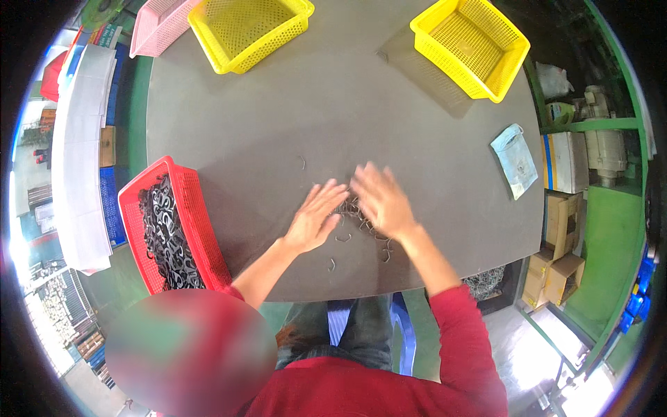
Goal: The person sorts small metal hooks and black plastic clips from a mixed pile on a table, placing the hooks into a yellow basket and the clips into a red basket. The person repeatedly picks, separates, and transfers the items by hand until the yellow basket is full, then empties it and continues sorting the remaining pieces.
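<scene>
Both my hands are over the near middle of the grey table point(257, 128), tilted toward each other on either side of a small pile of thin, curved metal hooks point(365, 224). My left hand point(316, 217) has its fingers stretched out at the pile's left edge. My right hand point(383, 203), slightly blurred, reaches over the right side with fingers extended and covers part of the pile. Neither hand grips anything. A few hooks lie loose closer to me, and a single hook point(303, 162) lies farther off.
At the left edge leans a red basket point(196, 226) full of dark curved metal pieces. Yellow baskets point(258, 50) point(455, 73) and a pink basket point(158, 31) stand at the far side. A light-blue face mask point(515, 161) lies at right. Cardboard boxes point(556, 274) sit beyond the right edge.
</scene>
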Tool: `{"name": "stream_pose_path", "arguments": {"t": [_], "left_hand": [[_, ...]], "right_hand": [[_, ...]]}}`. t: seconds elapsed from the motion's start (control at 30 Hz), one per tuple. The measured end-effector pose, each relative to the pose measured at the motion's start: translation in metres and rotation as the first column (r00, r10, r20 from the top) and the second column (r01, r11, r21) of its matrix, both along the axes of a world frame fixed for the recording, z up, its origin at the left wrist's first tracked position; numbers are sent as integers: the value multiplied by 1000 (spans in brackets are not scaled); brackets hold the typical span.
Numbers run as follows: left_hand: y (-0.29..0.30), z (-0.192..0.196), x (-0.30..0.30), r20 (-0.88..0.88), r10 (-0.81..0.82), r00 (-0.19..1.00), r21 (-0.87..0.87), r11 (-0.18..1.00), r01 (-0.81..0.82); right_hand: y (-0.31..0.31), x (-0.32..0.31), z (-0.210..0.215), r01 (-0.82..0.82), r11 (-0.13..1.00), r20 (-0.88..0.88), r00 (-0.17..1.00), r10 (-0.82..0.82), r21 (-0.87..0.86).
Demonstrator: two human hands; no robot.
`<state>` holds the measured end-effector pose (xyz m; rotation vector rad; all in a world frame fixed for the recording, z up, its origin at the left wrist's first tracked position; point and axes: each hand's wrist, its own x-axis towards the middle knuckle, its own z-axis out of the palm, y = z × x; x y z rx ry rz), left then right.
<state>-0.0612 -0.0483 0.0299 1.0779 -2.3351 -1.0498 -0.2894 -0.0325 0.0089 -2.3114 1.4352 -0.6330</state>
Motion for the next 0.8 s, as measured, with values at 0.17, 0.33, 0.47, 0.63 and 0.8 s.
{"name": "stream_pose_path", "arguments": {"t": [0.17, 0.33, 0.47, 0.63, 0.8], "left_hand": [[6, -16, 48, -32, 492, 870, -117, 862, -492], [-66, -53, 79, 222, 556, 801, -276, 824, -495], [-66, -39, 37, 371, 269, 889, -320, 935, -150], [21, -19, 15, 100, 11, 995, 8, 1000, -12], [32, 13, 56, -195, 502, 843, 107, 865, -490]], "right_hand": [[-187, -38, -37, 318, 925, -16, 945, -328, -207], [-226, -38, -51, 121, 972, -206, 965, -163, -201], [-97, 5, -32, -248, 963, -163, 959, 230, -102], [40, 28, -3, -210, 963, 29, 978, 208, 168], [122, 120, 8, -150, 982, -27, 988, 154, 113]]}}
